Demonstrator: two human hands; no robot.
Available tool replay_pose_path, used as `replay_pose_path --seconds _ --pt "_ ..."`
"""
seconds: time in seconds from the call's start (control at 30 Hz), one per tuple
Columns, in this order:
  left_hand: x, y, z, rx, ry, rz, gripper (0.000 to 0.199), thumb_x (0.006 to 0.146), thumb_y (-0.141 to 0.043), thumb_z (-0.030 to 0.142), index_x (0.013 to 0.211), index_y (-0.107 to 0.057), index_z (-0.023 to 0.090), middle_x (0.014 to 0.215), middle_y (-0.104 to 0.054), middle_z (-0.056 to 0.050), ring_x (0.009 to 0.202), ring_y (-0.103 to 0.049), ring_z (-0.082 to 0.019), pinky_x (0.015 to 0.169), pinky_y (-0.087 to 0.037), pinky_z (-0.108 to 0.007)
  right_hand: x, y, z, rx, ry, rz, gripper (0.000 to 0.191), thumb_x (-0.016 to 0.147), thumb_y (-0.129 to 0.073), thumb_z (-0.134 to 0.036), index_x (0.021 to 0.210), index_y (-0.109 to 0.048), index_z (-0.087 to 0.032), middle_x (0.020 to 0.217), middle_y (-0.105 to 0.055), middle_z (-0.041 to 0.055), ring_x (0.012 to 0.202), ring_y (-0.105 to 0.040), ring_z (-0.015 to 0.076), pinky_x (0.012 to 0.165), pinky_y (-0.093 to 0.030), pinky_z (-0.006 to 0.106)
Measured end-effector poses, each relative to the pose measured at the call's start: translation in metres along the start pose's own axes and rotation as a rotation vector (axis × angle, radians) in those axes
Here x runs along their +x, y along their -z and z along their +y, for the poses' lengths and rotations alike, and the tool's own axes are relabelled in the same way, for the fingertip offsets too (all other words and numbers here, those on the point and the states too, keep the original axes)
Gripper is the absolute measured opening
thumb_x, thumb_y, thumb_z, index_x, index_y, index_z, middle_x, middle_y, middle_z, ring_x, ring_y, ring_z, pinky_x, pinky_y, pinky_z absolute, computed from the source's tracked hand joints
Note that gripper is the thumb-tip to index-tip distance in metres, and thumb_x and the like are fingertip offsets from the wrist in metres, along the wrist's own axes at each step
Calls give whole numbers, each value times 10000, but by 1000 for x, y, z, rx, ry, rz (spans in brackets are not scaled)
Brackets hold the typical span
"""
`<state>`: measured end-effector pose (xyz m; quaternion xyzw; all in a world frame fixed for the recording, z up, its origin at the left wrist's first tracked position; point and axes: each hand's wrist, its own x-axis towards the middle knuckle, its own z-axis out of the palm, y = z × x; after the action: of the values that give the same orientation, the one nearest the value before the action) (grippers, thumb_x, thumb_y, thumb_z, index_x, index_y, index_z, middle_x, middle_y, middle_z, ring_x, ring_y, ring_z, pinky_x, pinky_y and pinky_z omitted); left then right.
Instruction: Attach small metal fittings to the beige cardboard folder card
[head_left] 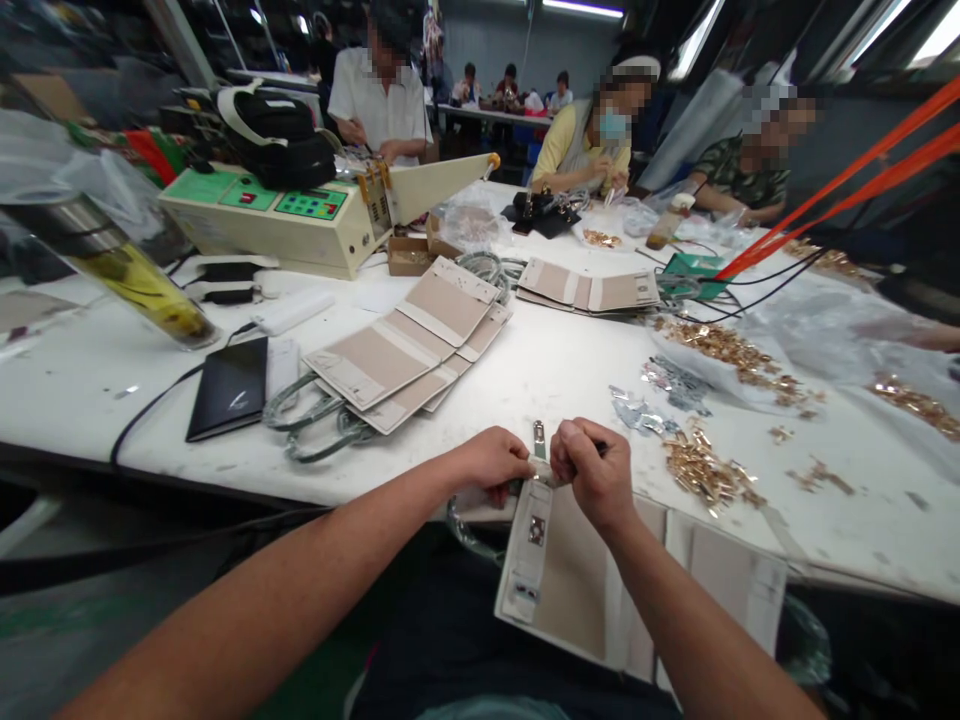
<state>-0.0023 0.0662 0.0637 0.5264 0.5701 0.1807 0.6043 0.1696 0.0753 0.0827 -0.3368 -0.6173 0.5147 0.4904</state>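
two bare forearms reach in from the bottom of the frame, meeting just below the centre at the near edge of a white surface (559,370). between the hands is the top end of a beige panel (574,590), which slants across the lower right of the frame, over the person's lap. the left hand (495,465) pinches the panel's top edge between thumb and fingertips. the right hand (594,470) is curled closed around a dark object (601,448), mostly hidden by the fingers. a narrow strap (540,452) with a metal fitting at its tip pokes up between the hands. a metal plate (536,530) sits on the panel below them.

right of the hands lie a heap of gold pieces (705,468) and some silver pieces (645,412). left of centre is an overlapping stack of similar panels (401,345) with cord-like handles (322,440). farther left are a black notebook (229,392) and a tilted bottle (124,270) of yellow liquid. at upper left stands a cream machine (300,222); across the top, several people sit or stand around the room.
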Motion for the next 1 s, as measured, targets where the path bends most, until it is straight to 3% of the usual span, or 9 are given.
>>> replay_pose_path --seconds 0.3,0.47,0.6,0.77,1.0 --pt "2 2 -7 -18 -26 18 159 810 -652 216 668 -597 168 510 -579 6 452 -632 -189 422 -490 -248 22 -21 -40 -28 24 -133 529 991 -633 -476 564 -525 -184 502 -499 -21 469 -445 110 499 -349 275" --pt "6 2 -13 10 -92 53 93 803 -673 233 769 -680 147 613 -642 -18 458 -629 -182 414 -477 -251 23 -29 -35 -176 -20 -289 538 974 -630 -471 537 -521 -178 494 -492 -20 485 -437 105 508 -336 269" --pt "5 1 -11 -11 -69 37 98 798 -670 216 730 -649 149 553 -603 -4 431 -606 -172 409 -466 -240 19 -21 -30 -217 -4 -269 528 980 -620 -437 533 -518 -176 509 -490 -17 502 -429 105 519 -332 272" --pt "-1 2 -4 -31 -38 26 149 798 -606 155 650 -595 160 480 -549 17 406 -591 -167 394 -442 -222 8 -11 -25 -73 95 -235 532 1019 -594 -416 550 -492 -184 543 -480 -10 532 -449 121 543 -346 286" --pt "0 2 -3 -60 3 -3 211 813 -623 176 620 -537 177 437 -513 31 402 -584 -165 399 -447 -218 -3 -6 -12 147 170 -73 494 1012 -597 -364 559 -494 -196 540 -472 -11 499 -472 132 520 -367 296"
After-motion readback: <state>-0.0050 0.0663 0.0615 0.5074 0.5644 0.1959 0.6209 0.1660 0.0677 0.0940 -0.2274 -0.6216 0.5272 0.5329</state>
